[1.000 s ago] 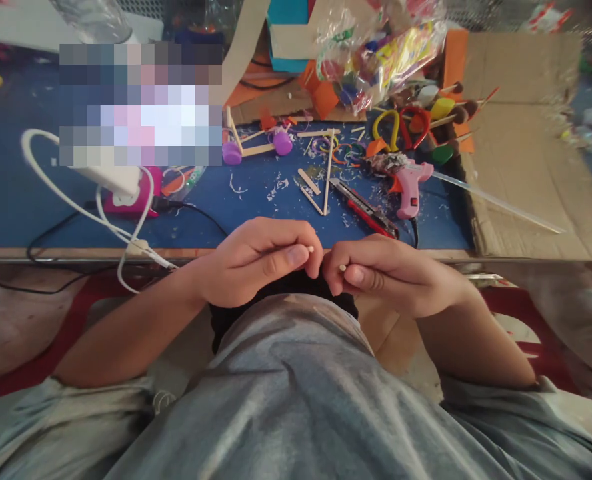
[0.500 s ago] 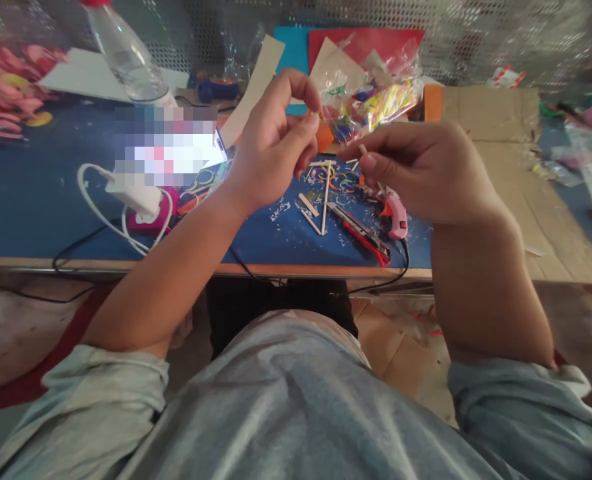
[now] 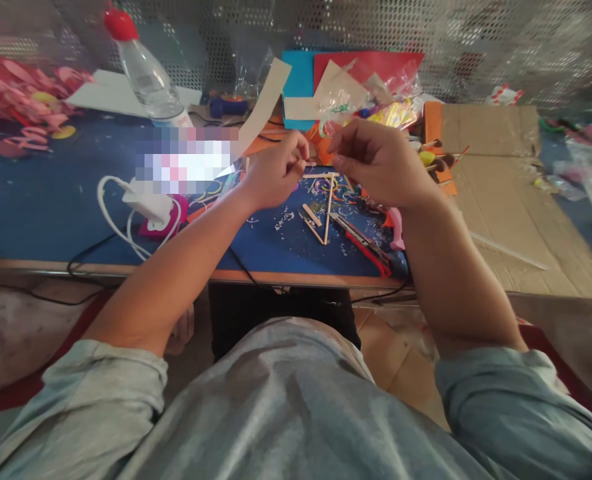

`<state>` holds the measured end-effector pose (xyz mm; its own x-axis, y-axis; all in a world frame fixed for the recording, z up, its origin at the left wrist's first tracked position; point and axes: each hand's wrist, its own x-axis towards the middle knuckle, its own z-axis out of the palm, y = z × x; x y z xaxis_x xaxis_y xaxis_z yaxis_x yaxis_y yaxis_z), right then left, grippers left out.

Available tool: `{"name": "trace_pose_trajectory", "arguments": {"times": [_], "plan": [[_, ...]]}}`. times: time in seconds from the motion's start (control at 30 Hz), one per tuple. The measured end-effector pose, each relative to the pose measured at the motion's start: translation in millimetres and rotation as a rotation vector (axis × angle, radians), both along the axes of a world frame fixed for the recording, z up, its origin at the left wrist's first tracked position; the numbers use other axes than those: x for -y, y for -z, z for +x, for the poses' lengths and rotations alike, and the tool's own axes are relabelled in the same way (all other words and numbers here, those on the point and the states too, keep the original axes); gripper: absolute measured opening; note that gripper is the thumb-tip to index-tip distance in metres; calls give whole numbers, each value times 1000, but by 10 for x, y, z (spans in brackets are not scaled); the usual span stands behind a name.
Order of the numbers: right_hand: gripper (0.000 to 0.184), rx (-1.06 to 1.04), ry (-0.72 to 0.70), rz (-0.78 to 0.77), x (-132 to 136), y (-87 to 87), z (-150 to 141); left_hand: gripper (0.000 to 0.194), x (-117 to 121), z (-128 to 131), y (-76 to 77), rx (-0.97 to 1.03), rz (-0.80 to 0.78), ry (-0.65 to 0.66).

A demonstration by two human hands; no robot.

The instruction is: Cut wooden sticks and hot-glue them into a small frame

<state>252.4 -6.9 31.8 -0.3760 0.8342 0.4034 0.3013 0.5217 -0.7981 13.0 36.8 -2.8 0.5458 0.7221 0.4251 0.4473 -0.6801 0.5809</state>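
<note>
Both my hands are stretched out over the blue table top (image 3: 51, 207). My left hand (image 3: 275, 175) is closed in a pinch; a thin pale stick seems to lie between its fingers. My right hand (image 3: 376, 160) is also closed, fingers curled, close beside the left; what it grips is hidden. Just below them lie several thin wooden sticks (image 3: 326, 200) among pale shavings. A red and black utility knife (image 3: 363, 239) lies near the table's front edge, with a pink glue gun (image 3: 395, 227) half hidden behind my right forearm.
A clear bottle with a red cap (image 3: 143, 70) stands at the back left. A white charger and cable (image 3: 143, 203) lie on a pink block. Coloured paper sheets (image 3: 356, 67), plastic bags and foam pieces crowd the back. A cardboard sheet (image 3: 516, 187) covers the right.
Both hands rose from my lap, then moved forward and lower over the table, to just above the sticks. The camera has tilted up, so the bottle and back wall show.
</note>
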Motion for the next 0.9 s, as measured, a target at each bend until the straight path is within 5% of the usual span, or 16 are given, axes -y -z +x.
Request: {"name": "trace_pose_trajectory", "arguments": {"times": [0.2,0.43,0.9], "plan": [[15,212,110,93,-18,192,43,28,134,-69,81,-330,94,26],[24,407,176,193,23,245,105,30,149,-10,206,-485,68,93],[25,618,-244,-20,9,343,48,11,66,-40,311,-227,-2,64]]}}
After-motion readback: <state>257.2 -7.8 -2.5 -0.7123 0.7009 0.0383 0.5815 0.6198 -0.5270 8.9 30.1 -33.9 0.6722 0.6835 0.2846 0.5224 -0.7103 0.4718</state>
